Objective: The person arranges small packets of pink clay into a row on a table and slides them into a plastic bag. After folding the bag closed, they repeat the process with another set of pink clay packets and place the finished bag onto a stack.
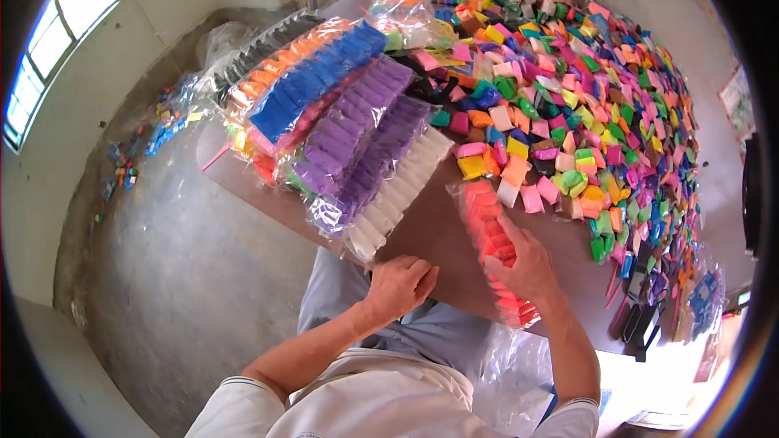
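Observation:
My right hand (527, 266) grips a long clear bag of red clay packs (489, 223), which lies slanted on the brown table near its front edge. My left hand (402, 285) rests at the table edge with its fingers curled in, and nothing shows in it. Just beyond that hand is a bag of white clay packs (398, 195). Purple bags (355, 126) lie beside it, and a blue bag (316, 81) sits farther back on the stack.
Loose, wrapped clay pieces in many colours (568, 126) cover the table's middle and right. An orange bag (280, 65) and a black one (264, 45) lie at the stack's far left. Dark straps (641, 320) hang at the right edge. Small packs (166, 130) litter the floor by the wall.

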Demonstrator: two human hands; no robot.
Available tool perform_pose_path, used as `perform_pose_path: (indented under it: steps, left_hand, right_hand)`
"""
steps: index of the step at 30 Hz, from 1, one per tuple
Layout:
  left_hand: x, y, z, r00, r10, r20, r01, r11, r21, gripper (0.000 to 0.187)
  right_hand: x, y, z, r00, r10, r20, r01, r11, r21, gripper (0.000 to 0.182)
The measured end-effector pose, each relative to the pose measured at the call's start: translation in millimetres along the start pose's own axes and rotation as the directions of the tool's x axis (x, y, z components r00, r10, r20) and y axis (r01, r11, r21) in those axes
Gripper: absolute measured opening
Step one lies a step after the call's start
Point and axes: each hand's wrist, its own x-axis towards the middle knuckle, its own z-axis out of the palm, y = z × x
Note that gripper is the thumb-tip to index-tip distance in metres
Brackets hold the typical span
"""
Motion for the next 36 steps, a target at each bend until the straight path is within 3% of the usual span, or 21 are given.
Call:
perform_pose_path:
  steps: [2,4,8,11,12,14,17,18,19,20,22,26,28,29,32,34,35,36]
  left_hand:
    - [-2,2,-4,0.999,0.033,-0.005,-0.033,0.999,-0.006,0.023]
    - [-4,2,-5,0.997,0.07,-0.012,-0.07,0.997,-0.011,0.021]
    - [-15,4,-11,0.99,0.138,0.043,-0.137,0.99,-0.006,0.017]
    - [-23,5,-15,0.985,0.154,0.08,-0.153,0.988,-0.02,0.015]
    - [-26,4,-17,0.983,0.162,0.091,-0.159,0.987,-0.038,0.015]
    - [-34,0,-17,0.982,0.167,0.09,-0.165,0.986,-0.03,0.015]
    - [-50,-4,-17,0.992,0.111,0.054,-0.105,0.989,-0.108,0.015]
    - [-61,-10,-17,0.987,0.026,0.157,-0.01,0.995,-0.098,0.015]
    - [-74,-18,-16,0.964,-0.059,0.259,0.082,0.994,-0.078,0.016]
    - [-95,-34,-11,0.967,-0.06,0.246,0.082,0.993,-0.08,0.016]
    - [-125,-61,-6,0.857,-0.27,0.438,0.314,0.949,-0.029,0.021]
    - [-124,-57,-13,0.866,-0.306,0.395,0.354,0.934,-0.054,0.025]
    - [-122,-66,-14,0.858,-0.344,0.381,0.417,0.9,-0.125,0.028]
    - [-121,-68,-14,0.862,-0.347,0.37,0.418,0.899,-0.13,0.028]
    - [-122,-72,-14,0.869,-0.364,0.335,0.439,0.88,-0.181,0.028]
    - [-122,-73,-15,0.853,-0.4,0.335,0.479,0.855,-0.198,0.028]
    - [-122,-74,-16,0.847,-0.408,0.34,0.492,0.845,-0.211,0.028]
    - [-123,-75,-16,0.844,-0.414,0.341,0.498,0.842,-0.209,0.028]
  right_hand:
    - [8,-7,-1,0.998,-0.017,-0.053,0.021,0.997,0.074,0.077]
    - [19,-11,-2,0.992,0.006,-0.126,0.029,0.96,0.278,0.075]
    - [39,-44,-20,0.991,0.071,-0.114,-0.009,0.882,0.472,0.075]
    - [66,-44,-10,0.951,-0.033,-0.308,0.215,0.786,0.58,0.073]
    - [74,-51,-14,0.95,-0.047,-0.309,0.226,0.786,0.576,0.073]
    - [92,-69,-23,0.991,0.004,-0.135,0.103,0.629,0.77,0.067]
    - [131,-97,-29,0.981,-0.012,-0.192,0.161,0.6,0.783,0.059]
    - [144,-109,-32,0.975,-0.014,-0.223,0.19,0.579,0.793,0.057]
    - [150,-131,-43,0.991,0.05,-0.128,0.084,0.516,0.853,0.052]
    - [165,-142,-46,0.991,0.039,-0.129,0.09,0.523,0.848,0.052]
    - [201,-163,-50,0.992,0.002,-0.122,0.112,0.392,0.913,0.042]
    - [289,-202,-46,0.987,-0.033,-0.156,0.154,0.464,0.873,0.04]
    - [332,-228,-38,0.974,0.001,-0.226,0.177,0.617,0.767,0.026]
    - [359,-237,-31,0.974,-0.01,-0.225,0.183,0.621,0.762,0.026]
    - [406,-267,-12,0.948,0.056,-0.313,0.179,0.719,0.672,0.035]
    - [404,-298,-9,0.894,0.209,-0.397,0.037,0.847,0.53,0.048]
    - [404,-309,-8,0.889,0.275,-0.367,-0.056,0.86,0.507,0.063]
    - [407,-316,2,0.891,0.275,-0.36,-0.059,0.859,0.509,0.063]
